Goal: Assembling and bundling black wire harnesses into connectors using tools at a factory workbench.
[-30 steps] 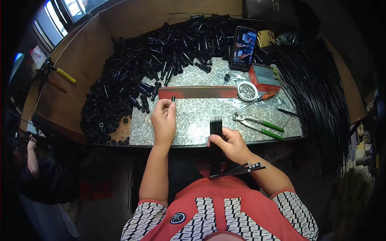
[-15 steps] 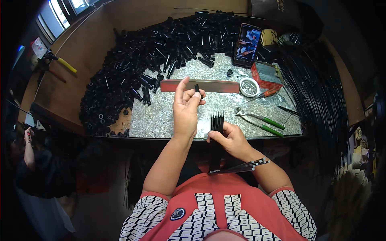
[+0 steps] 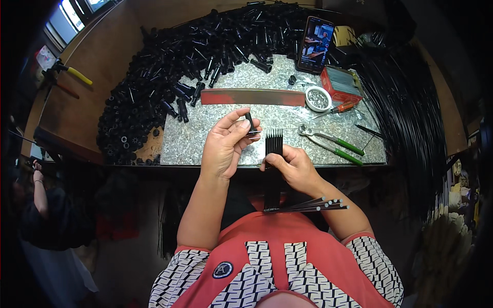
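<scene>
My left hand [image 3: 223, 143] pinches a small black plastic tube piece [image 3: 249, 121], which looks like an umbrella runner, between thumb and fingers. Its lower end, with a wider rim, is close to the tips of a flat row of thin black metal umbrella ribs [image 3: 274, 143]; I cannot tell whether they touch. The ribs stand side by side in my right hand [image 3: 297, 168], thumb across their front. Below, their lower ends reach my red shirt, and black rods with pale round ends [image 3: 331, 204] stick out over my right forearm.
Black tube pieces lie in a large pile [image 3: 205, 49]. On the board are a red-grey metal strip [image 3: 251, 97], a white cup of small metal bits [image 3: 318, 98], green-handled pliers [image 3: 334, 145], a screwdriver [image 3: 341, 108], a red box [image 3: 341, 84] and a phone [image 3: 315, 43]. Long black rods [image 3: 405, 113] hang at right.
My left hand has moved down, bringing the tube piece from upright above to beside the rib tips and tilting it. My right hand still grips the ribs. The view has shifted slightly.
</scene>
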`<state>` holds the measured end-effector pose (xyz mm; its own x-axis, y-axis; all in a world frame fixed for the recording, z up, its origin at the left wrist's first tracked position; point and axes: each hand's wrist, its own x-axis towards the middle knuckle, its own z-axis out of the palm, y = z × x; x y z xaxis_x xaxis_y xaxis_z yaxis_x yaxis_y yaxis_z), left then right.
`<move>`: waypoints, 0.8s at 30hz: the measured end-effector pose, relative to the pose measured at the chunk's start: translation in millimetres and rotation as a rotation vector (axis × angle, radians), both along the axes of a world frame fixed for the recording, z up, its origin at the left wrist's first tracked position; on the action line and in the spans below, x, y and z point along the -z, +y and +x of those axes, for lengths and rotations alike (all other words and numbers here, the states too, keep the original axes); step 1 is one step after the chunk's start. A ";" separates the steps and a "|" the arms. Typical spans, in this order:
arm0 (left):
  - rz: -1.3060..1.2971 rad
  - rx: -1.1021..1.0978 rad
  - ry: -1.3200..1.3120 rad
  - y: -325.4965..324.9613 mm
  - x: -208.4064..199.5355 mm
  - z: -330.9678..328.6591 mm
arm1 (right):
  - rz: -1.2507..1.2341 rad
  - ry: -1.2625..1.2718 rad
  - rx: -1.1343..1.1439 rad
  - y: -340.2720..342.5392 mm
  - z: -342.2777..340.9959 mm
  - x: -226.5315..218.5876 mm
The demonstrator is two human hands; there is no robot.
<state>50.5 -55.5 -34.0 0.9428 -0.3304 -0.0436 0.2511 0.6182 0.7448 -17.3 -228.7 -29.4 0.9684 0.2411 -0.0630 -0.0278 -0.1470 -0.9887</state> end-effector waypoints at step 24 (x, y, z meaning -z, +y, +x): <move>-0.048 0.046 0.034 -4.7 0.9 -0.3 | 0.040 -0.016 -0.044 1.6 3.5 6.3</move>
